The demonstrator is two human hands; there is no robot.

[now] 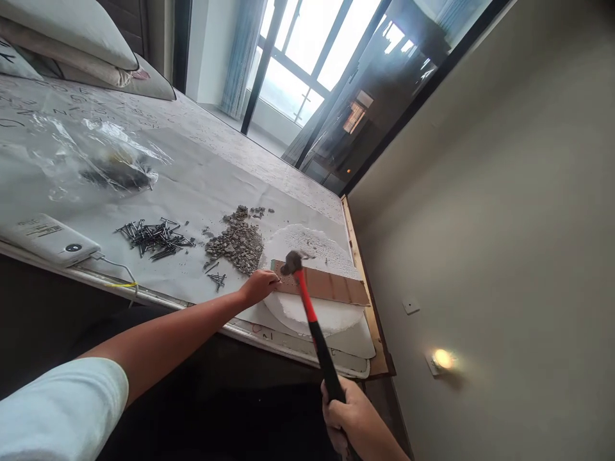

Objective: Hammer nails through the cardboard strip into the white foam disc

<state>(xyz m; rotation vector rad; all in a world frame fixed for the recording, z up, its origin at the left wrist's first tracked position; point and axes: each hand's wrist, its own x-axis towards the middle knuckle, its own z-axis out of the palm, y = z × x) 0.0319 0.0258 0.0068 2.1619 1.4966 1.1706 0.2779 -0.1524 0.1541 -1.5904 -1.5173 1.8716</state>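
My right hand (pixel 353 416) is wrapped round the black grip of a hammer (pixel 307 298) with a red neck. The hammer's head is over the left end of a brown wooden board (pixel 331 285), close to my left fingertips. My left hand (pixel 261 286) is closed in a pinch at that end of the board, on a small thin piece that looks like a nail, mostly hidden by the fingers. Beneath the board lies a round white foam slab (pixel 312 314) with a rough, crumbly surface.
Left of the slab lie a heap of grey gravel (pixel 237 246), a pile of nails (pixel 156 238) and a few loose nails (pixel 217 279). A white power bank (pixel 50 240) with a cable and a clear plastic bag (pixel 113 160) are farther left. A wall (pixel 480 224) borders the right side.
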